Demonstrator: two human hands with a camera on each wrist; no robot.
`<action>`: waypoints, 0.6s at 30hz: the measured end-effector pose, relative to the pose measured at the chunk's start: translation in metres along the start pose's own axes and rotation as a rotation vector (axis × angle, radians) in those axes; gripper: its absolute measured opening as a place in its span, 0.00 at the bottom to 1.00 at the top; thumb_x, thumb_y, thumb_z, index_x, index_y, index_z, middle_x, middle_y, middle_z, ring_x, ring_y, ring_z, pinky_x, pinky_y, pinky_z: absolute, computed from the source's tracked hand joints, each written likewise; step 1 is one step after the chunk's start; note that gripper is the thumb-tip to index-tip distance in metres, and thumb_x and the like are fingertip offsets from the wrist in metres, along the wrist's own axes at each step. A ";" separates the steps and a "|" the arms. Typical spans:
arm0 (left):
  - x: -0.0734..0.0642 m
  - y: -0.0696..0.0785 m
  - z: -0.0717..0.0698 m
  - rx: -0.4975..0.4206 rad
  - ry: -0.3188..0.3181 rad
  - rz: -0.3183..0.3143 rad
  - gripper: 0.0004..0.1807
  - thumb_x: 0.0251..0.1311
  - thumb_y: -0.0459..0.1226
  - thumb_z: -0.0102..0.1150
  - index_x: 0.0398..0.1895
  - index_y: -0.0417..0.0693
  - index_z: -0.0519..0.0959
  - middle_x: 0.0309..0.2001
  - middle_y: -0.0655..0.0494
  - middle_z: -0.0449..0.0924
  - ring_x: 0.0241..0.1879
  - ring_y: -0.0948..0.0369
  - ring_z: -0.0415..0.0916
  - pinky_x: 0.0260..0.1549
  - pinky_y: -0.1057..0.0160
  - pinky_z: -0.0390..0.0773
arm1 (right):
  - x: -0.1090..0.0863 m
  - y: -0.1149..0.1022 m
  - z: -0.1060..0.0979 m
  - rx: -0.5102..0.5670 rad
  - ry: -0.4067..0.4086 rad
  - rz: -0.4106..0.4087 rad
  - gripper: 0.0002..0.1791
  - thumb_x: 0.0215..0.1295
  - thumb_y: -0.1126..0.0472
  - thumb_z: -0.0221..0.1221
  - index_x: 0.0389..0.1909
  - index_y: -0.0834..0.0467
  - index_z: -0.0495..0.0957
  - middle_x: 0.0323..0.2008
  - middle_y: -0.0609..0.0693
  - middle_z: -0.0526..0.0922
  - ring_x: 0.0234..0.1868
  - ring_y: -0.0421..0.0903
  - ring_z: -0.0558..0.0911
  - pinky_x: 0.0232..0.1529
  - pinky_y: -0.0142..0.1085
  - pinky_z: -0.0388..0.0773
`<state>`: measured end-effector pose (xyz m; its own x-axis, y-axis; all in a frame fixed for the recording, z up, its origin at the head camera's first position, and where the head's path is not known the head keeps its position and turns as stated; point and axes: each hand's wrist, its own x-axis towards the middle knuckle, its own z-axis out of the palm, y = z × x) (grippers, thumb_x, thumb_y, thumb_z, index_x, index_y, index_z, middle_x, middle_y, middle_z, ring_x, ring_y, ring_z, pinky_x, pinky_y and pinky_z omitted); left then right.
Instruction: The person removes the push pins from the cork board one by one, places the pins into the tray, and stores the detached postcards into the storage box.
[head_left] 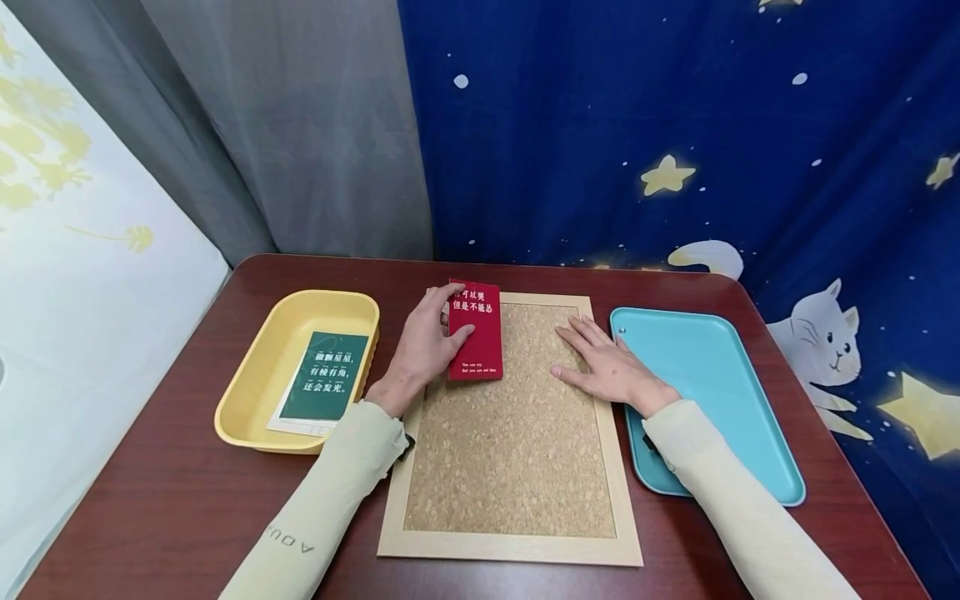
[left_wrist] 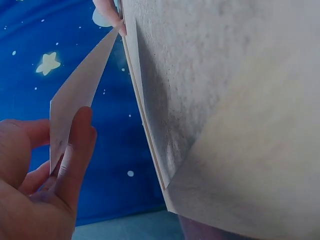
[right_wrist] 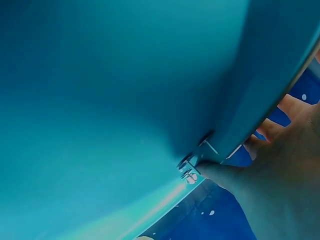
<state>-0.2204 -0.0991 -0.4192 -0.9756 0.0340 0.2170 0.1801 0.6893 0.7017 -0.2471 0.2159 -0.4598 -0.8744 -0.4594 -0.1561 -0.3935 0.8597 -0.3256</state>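
A red card with white lettering (head_left: pixel 477 346) is in my left hand (head_left: pixel 422 340), pinched between thumb and fingers over the upper left of the cork board (head_left: pixel 510 467). The left wrist view shows the card's pale back (left_wrist: pixel 82 87) slanting away from the fingers, tilted up off the board. My right hand (head_left: pixel 609 367) lies at the board's upper right edge, fingers spread, nothing held in it. Close to it, in the right wrist view, several thumbtacks (right_wrist: pixel 189 164) sit in the corner of the blue tray (right_wrist: pixel 100 125).
At the left stands a yellow basin (head_left: pixel 243 396) with a green lettered card (head_left: pixel 326 379) in it, over a white sheet. The board's pale wooden frame (head_left: pixel 510 546) lies on the dark red table (head_left: pixel 172 500). Curtains hang behind the table's far edge.
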 end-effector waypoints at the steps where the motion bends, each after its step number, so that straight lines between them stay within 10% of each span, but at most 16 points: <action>1: 0.000 0.000 0.000 -0.001 -0.001 -0.001 0.40 0.60 0.37 0.74 0.75 0.53 0.67 0.62 0.47 0.76 0.45 0.55 0.79 0.47 0.53 0.89 | 0.000 0.000 0.000 -0.001 0.000 -0.001 0.47 0.72 0.28 0.51 0.84 0.43 0.51 0.86 0.51 0.44 0.87 0.55 0.42 0.78 0.74 0.43; 18: -0.013 0.007 -0.019 -0.032 0.078 0.064 0.42 0.59 0.32 0.72 0.76 0.59 0.65 0.67 0.52 0.72 0.60 0.51 0.77 0.48 0.49 0.89 | 0.000 0.002 0.001 0.000 0.005 -0.012 0.47 0.72 0.26 0.50 0.84 0.43 0.50 0.86 0.51 0.44 0.87 0.56 0.41 0.77 0.74 0.43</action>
<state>-0.2041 -0.1079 -0.4043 -0.9494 0.0205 0.3134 0.2473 0.6637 0.7059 -0.2471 0.2173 -0.4615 -0.8711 -0.4684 -0.1478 -0.4039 0.8543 -0.3271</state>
